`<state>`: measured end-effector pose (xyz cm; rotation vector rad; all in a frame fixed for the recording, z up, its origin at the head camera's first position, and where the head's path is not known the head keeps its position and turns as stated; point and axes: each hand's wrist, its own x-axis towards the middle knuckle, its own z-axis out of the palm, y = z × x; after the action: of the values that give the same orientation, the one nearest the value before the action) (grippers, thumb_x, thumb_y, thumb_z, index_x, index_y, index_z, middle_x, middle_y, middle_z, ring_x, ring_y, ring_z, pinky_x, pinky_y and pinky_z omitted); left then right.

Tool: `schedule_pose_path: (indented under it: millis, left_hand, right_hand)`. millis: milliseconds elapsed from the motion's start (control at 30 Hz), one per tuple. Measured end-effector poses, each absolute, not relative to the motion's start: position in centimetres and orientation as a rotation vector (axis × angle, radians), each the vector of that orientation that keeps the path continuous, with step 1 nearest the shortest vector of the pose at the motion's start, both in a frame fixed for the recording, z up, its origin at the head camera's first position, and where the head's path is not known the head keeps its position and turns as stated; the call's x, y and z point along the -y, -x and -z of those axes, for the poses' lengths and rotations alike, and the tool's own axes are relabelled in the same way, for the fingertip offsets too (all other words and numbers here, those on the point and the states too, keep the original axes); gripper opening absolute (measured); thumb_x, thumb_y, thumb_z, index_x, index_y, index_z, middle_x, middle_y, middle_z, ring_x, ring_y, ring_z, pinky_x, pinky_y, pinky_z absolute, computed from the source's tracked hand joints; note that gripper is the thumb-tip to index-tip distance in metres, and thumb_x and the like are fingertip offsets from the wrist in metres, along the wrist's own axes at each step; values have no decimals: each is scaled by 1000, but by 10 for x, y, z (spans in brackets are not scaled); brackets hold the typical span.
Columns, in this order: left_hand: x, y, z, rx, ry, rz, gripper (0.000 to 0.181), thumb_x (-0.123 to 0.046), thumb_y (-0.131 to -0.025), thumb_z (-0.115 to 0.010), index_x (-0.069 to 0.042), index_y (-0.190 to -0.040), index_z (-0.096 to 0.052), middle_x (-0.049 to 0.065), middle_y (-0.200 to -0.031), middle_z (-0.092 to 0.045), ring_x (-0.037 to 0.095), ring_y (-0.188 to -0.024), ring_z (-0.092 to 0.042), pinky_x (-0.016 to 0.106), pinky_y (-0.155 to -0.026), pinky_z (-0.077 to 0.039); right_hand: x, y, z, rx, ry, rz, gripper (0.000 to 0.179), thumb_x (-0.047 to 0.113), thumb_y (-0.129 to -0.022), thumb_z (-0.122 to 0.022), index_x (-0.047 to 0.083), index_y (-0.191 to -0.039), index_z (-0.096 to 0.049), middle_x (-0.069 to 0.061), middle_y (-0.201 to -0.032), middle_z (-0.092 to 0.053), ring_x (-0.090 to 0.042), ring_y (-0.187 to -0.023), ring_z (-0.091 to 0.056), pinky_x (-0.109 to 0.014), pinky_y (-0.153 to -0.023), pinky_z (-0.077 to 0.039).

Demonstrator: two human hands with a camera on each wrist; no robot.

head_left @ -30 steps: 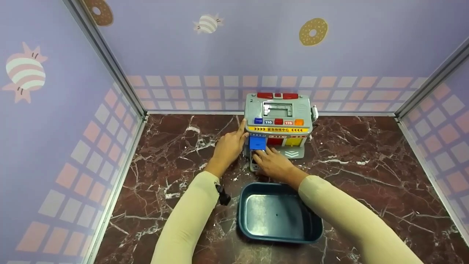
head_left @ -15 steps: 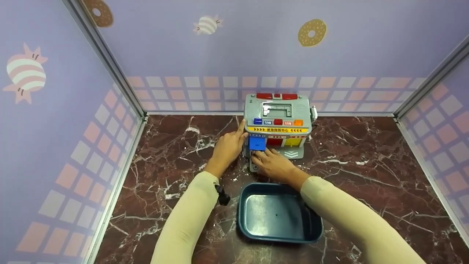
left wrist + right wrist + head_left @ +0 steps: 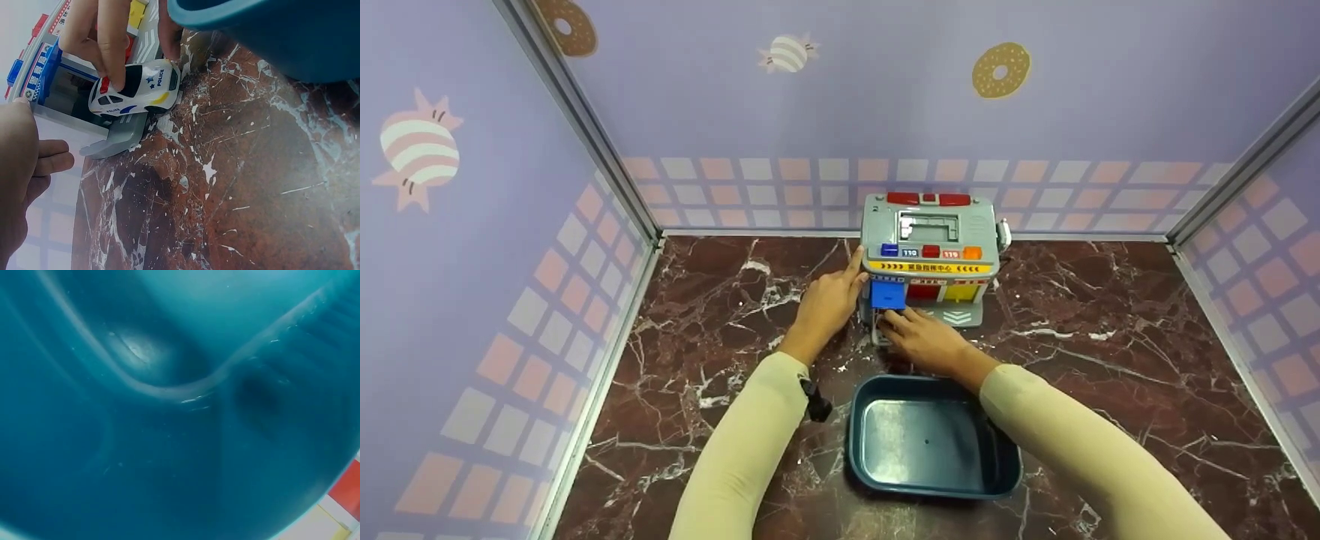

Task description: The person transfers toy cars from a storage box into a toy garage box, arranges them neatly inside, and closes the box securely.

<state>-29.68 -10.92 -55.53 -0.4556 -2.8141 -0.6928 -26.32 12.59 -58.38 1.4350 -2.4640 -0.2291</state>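
Observation:
A grey toy emergency station [image 3: 979,225] with a blue garage door [image 3: 888,295] stands against the back wall. The blue door is swung up and outward. In the left wrist view, a white toy police car [image 3: 162,84] sits partly inside the bay below that door. My right hand [image 3: 926,341] holds the car, fingers bent over its roof and thumb near its outer end. My left hand [image 3: 826,300] rests along the station's left side, index finger straight and touching it. The right wrist view shows mostly the blue basin, and that hand is hidden there.
A dark blue plastic basin [image 3: 859,472] sits in front of the station, beneath the right forearm. Red and yellow doors [image 3: 962,291] fill the station's other bays. Patterned panels enclose the marbled surface [image 3: 720,315] at the back and sides.
My right hand and the police car have shifted slightly toward the bay. The left hand keeps its place against the station, and the basin has not moved.

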Motion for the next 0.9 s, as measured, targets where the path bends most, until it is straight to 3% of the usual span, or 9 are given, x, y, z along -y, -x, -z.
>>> schedule_pose_path:
  millis: [233,467,667,900]
  left_hand:
    - [108,295,556,2807,460,687,58,-40,-120,-46,-20,-173,-39,24,-102,-79,48,-94,-78,62,-90,-62]
    - [108,294,556,2789,469,674,56,-38,-120,-47,-19,-173,-41,23,-107,-80,48,-95,-79,62,-89,-62]
    - [108,294,554,2810,456,680,57,-40,-120,-46,-20,-173,-40,23,-103,-79,47,-96,-79,61,-90,-62]
    - [110,295,555,2790,457,683,57,-41,-120,-47,-21,-172,-42,24,-108,-80,49,-97,-79,62,-90,-63]
  right_hand:
    - [-131,260,583,2491,-1430,234,46,29,-100,-81,15,-144,-72,-13,-147,-61,-36,-130,-67,-50,-102,-64]
    - [-132,258,580,2525,-1437,318,52,37,-101,-79,15,-147,-70,-8,-151,-60,-34,-130,-65,-48,-99,-65]
    - [-131,259,579,2571,-1405,276,50,34,-102,-79,13,-147,-69,-6,-146,-58,-34,-125,-63,-49,-92,-65]
    - [-134,260,575,2692,-1364,304,51,29,-102,-77,18,-151,-67,-6,-157,-56,-39,-138,-59,-55,-101,-62]
